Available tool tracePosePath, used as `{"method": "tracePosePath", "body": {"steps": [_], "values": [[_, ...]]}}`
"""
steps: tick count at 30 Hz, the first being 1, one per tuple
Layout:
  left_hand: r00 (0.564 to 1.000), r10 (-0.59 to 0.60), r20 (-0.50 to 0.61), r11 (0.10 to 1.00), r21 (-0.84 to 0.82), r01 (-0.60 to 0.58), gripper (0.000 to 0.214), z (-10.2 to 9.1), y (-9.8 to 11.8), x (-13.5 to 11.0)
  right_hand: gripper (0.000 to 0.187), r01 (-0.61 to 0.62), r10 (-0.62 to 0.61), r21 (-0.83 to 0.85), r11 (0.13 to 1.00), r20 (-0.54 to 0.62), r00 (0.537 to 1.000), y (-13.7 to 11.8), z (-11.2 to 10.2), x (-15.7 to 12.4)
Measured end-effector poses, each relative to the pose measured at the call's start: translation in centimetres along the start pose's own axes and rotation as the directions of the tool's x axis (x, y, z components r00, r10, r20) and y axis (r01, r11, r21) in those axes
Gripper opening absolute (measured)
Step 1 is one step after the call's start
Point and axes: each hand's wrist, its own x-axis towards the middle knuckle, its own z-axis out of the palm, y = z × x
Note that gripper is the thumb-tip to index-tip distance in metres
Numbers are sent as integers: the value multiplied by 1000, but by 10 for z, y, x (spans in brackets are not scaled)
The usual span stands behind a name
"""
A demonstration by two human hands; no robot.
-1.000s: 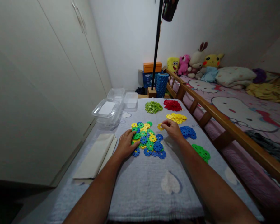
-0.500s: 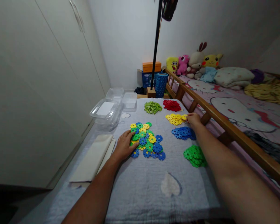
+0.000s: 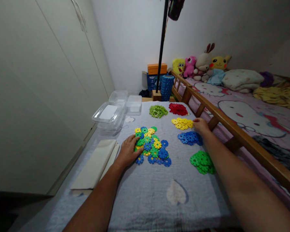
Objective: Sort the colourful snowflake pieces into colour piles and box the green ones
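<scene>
Two piles occupy us: our spread left hand (image 3: 129,150) steadies, perhaps, the mixed pile (image 3: 152,146) from nine o'clock; our right hand (image 3: 201,125), grip unclear, meets the yellow pile (image 3: 182,123), at that pile's three o'clock.

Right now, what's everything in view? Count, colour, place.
mixed disc pile: one, blue/green/yellow, mid-table
yellow pile: one, yellow, table's right
blue pile: one, blue, nearer
green pile: one, green, nearer still
red pile: one, red, far right
light-green pile: one, light green, left of red
tubs: at least three, clear, far left
folded material: one bundle, cream, near left
tablecloth: one, blue-grey, beneath
pole: one, black, beyond table
boxes: two, orange above blue, beyond table
roller: one, blue, beside boxes
plush toys: at least four, yellow/pink/cream, bed's far end
bed: one, pink bedding, right
cabinet: one, white, left
left grip: one, bare, mixed pile's left edge
right grip: one, bare, yellow pile's right end
</scene>
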Motion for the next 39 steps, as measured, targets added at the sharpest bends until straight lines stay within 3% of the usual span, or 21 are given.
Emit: {"method": "tracePosePath", "body": {"steps": [3,6,10,13,15,26,32,35,39], "values": [[1000,2,8,1000,4,-2,54,-1,0,0,19,2,-3,-34,999,-3,1000,-4,-7,-7],[1000,3,18,1000,2,-3,54,-3,1,0,18,134,-117,-118,984,141,983,-11,-12,-19],[1000,-5,18,1000,-1,5,53,-4,3,1,20,340,-214,-246,908,425,880,-25,-13,-33],[1000,-9,14,1000,1,9,53,-4,3,1,19,460,-253,-295,837,537,805,-35,-10,-39],[1000,-4,17,1000,-1,4,53,-3,2,1,18,496,-258,-310,811,572,779,-39,-7,-41],[1000,4,10,1000,-1,-4,53,-1,0,0,22,485,-303,-267,833,513,803,-49,2,-53],[1000,-4,13,1000,2,4,53,-3,2,1,16,452,-332,-248,857,406,851,-61,4,-68],[1000,-5,21,1000,4,5,53,-4,4,1,21,522,-409,-191,831,427,807,-72,15,-87],[1000,-12,14,1000,-6,12,50,-6,7,1,26,622,-499,-84,779,519,695,-86,39,-125]]}}
